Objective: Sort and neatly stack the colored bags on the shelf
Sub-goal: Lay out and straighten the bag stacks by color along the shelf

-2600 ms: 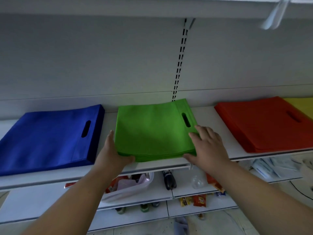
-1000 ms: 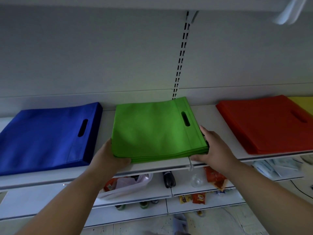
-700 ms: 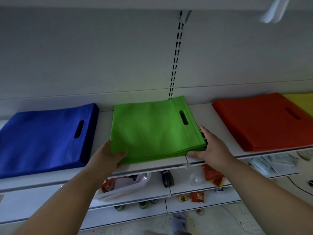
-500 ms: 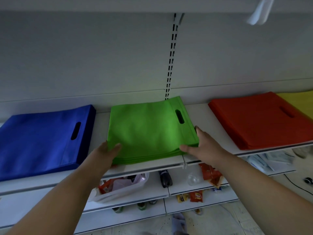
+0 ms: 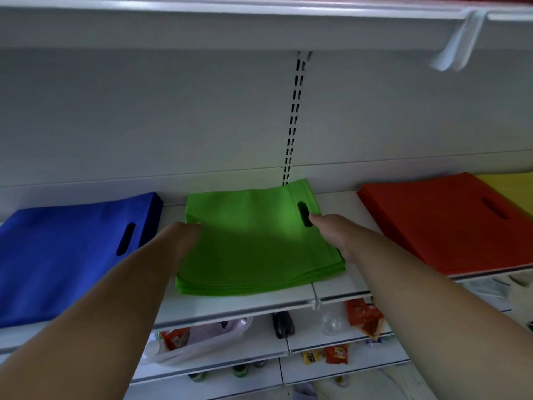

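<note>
A stack of green bags [image 5: 253,243] lies flat in the middle of the white shelf [image 5: 245,306], its handle slot at the right. My left hand [image 5: 180,241] lies along the stack's left edge with fingers reaching toward the back corner. My right hand [image 5: 334,235] lies along the right edge, fingertips beside the handle slot. Both hands press against the sides, fingers fairly straight. A blue stack [image 5: 66,255] lies to the left, a red stack [image 5: 450,220] to the right, and a yellow stack [image 5: 510,189] shows at the far right edge.
An upper shelf [image 5: 259,21] with a white bracket [image 5: 455,44] hangs overhead. A slotted upright [image 5: 294,116] runs down the back wall. Lower shelves hold snack packets [image 5: 363,316], a dark bottle [image 5: 282,324] and a white plastic bag [image 5: 202,339].
Both hands slid from the front corners of the green stack back along its sides toward the wall. The view has tilted upward a little.
</note>
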Demonstrator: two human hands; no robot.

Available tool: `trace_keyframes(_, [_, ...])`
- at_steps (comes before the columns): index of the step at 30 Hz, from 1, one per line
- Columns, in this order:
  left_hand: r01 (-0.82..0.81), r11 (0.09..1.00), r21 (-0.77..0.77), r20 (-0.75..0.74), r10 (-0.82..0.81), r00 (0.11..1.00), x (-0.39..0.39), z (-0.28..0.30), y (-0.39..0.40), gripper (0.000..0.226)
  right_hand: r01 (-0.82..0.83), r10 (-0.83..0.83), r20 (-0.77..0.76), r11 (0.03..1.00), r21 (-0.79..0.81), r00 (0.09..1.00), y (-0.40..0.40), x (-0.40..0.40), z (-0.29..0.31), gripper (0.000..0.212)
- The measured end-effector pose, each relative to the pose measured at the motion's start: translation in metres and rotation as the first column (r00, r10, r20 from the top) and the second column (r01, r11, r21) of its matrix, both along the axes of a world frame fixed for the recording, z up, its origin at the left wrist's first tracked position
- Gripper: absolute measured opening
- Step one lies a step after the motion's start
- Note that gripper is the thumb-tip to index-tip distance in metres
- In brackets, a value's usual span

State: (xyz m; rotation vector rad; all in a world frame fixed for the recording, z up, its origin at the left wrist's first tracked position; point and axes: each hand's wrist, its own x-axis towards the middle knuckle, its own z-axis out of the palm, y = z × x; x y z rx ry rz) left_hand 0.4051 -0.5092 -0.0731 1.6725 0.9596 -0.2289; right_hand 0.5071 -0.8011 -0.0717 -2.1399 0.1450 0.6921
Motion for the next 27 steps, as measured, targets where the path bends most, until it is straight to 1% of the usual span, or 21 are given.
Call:
trace_keyframes(3, [-0.061,0.998,0.012,-0.003,0.061,0.998,-0.003,0.000,-0.002,0.030,-0.039,0.037,0.060,0.999,0.026,0.998,-0.007,-0.004,-0.004,0.066])
trace_keyframes(5, [-0.040,0.999,0.037,0.028,0.039,0.999,-0.006,-0.004,-0.005,0.029,-0.054,0.049,0.086,0.996,0.066,0.995,-0.012,-0.011,-0.007,0.068])
trace_keyframes(6, [-0.009,0.996,0.086,0.047,0.005,0.999,-0.008,-0.007,-0.006,0.029,-0.046,0.037,0.090,0.994,0.095,0.995,-0.014,-0.013,-0.007,0.068])
trace_keyframes(7, [-0.003,0.996,0.086,0.062,-0.003,0.998,-0.011,-0.009,-0.008,0.028,-0.021,0.007,0.108,0.991,0.129,0.994,-0.016,-0.015,-0.008,0.067])
trace_keyframes(9, [-0.009,1.000,-0.020,0.080,0.010,0.997,-0.016,-0.010,-0.010,0.020,0.028,-0.054,0.158,0.987,0.159,0.986,-0.022,-0.019,-0.008,0.064])
trace_keyframes(11, [-0.026,0.997,-0.066,0.069,0.030,0.997,-0.017,-0.012,-0.009,0.016,0.042,-0.069,0.176,0.987,0.152,0.982,-0.028,-0.025,-0.011,0.063])
trace_keyframes(15, [0.011,0.998,-0.067,0.094,-0.005,0.996,-0.014,-0.012,-0.007,0.022,-0.067,0.047,0.214,0.994,0.087,0.976,-0.027,-0.037,-0.015,0.070])
trace_keyframes(17, [-0.003,0.995,-0.104,0.104,0.013,0.995,-0.013,-0.010,-0.008,0.019,-0.076,0.059,0.200,0.994,0.079,0.978,-0.026,-0.034,-0.013,0.073])
trace_keyframes(18, [-0.025,0.992,-0.125,0.100,0.037,0.994,-0.013,-0.008,-0.008,0.018,-0.056,0.038,0.182,0.994,0.092,0.983,-0.026,-0.032,-0.012,0.072])
trace_keyframes(21, [-0.070,0.983,-0.169,0.079,0.084,0.993,-0.013,-0.004,-0.007,0.018,0.057,-0.077,0.100,0.980,0.190,0.992,-0.027,-0.020,-0.010,0.066])
trace_keyframes(23, [-0.091,0.976,-0.197,0.069,0.106,0.992,-0.007,-0.001,-0.005,0.020,0.106,-0.113,0.023,0.973,0.203,0.993,-0.023,-0.007,-0.006,0.061])
trace_keyframes(25, [-0.095,0.977,-0.193,0.083,0.113,0.990,0.003,0.003,-0.002,0.022,0.123,-0.121,-0.024,0.966,0.226,0.992,-0.012,0.007,0.000,0.055])
trace_keyframes(27, [-0.111,0.975,-0.192,0.094,0.131,0.987,0.014,0.004,0.002,0.024,0.127,-0.124,-0.027,0.966,0.223,0.992,-0.001,0.020,0.004,0.054])
